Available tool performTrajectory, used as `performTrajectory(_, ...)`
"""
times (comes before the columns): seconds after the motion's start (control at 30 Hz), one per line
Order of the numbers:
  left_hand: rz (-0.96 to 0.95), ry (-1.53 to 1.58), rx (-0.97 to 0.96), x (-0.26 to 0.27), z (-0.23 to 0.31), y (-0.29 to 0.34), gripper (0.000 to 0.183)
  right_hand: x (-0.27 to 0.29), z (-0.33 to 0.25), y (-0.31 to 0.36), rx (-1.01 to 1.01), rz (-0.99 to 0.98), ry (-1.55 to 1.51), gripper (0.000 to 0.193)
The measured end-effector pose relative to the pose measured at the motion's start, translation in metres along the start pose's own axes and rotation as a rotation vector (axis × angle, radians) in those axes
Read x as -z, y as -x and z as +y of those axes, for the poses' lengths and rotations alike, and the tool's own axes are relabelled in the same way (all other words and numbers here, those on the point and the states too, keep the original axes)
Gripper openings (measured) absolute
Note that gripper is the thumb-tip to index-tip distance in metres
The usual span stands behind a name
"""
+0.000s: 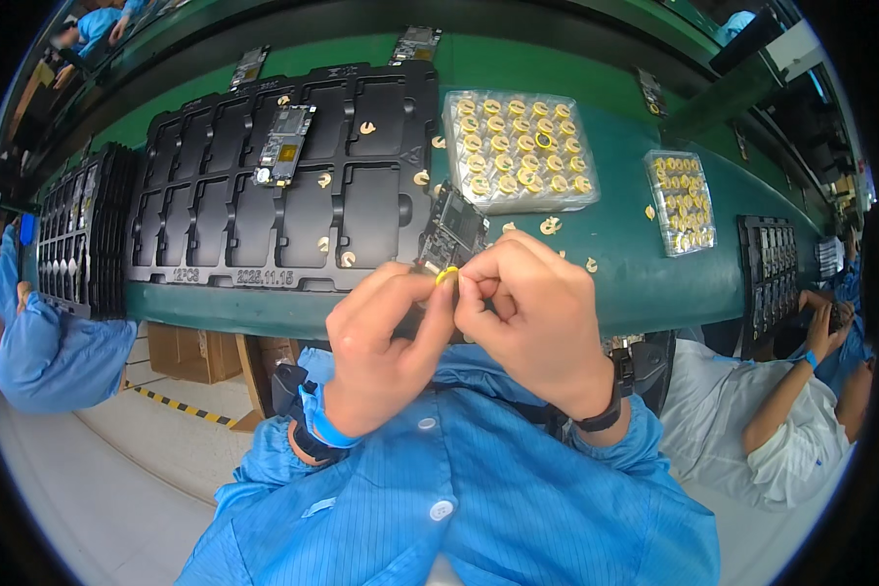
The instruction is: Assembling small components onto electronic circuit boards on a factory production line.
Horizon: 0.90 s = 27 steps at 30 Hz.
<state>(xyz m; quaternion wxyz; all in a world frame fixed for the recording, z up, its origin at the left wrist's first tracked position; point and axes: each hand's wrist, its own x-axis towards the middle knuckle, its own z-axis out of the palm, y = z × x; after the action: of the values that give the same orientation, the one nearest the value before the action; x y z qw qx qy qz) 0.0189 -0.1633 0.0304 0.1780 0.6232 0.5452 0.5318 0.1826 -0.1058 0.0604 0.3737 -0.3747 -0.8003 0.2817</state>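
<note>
In front of my chest, my left hand pinches a small round battery with a yellow rim between thumb and forefinger. My right hand is closed right beside it, its fingertips meeting at the battery's edge. What the right fingers grip, if anything, is too small to make out. Just beyond the fingertips is a dark circuit board, tilted at the black tray's right edge. My hands partly cover its near end.
A black compartment tray holds one circuit board. Clear plastic trays of yellow-rimmed batteries stand to the right. Small pale tabs lie scattered. Stacked black trays stand left. Other people work on both sides.
</note>
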Motion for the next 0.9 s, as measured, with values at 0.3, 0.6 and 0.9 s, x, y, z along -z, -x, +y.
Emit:
performTrajectory(0.3,0.01,0.059,0.007,0.005,0.0,-0.001,0.004,0.006,-0.003,-0.003,-0.147,-0.116,-0.276,0.012)
performTrajectory(0.6,-0.268,0.471,0.294,0.022,-0.01,-0.002,0.024,0.016,0.006,-0.007,-0.081,-0.341,-0.323,0.011)
performTrajectory(0.9,-0.246,0.754,0.713,0.015,-0.008,0.004,0.03,-0.005,0.018,0.002,0.234,-0.246,-0.045,0.014)
